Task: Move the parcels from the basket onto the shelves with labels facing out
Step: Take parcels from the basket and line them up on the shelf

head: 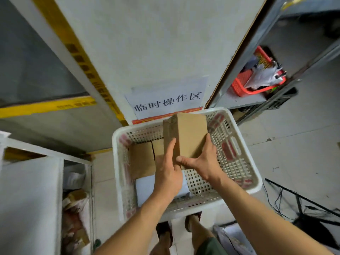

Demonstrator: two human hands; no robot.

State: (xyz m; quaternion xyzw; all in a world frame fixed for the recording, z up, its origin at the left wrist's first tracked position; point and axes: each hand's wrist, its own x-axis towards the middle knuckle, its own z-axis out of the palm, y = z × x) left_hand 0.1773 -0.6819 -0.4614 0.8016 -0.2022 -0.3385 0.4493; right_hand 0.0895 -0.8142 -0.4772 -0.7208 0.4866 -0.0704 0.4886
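Both hands, left (168, 173) and right (203, 161), grip the box (191, 135) over the basket (237, 144), its long axis toward 12 o'clock.

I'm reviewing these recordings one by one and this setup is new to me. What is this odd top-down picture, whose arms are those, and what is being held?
There is no machine here. A person wears a camera on the head, looking down at their own arms. The left hand and right hand hold a brown cardboard box together, fingers pressed to its sides, above a white perforated basket. Inside the basket lie another brown box and a white parcel. A paper sign hangs on the wall behind. Shelves stand on both sides; a red basket sits on the right one.
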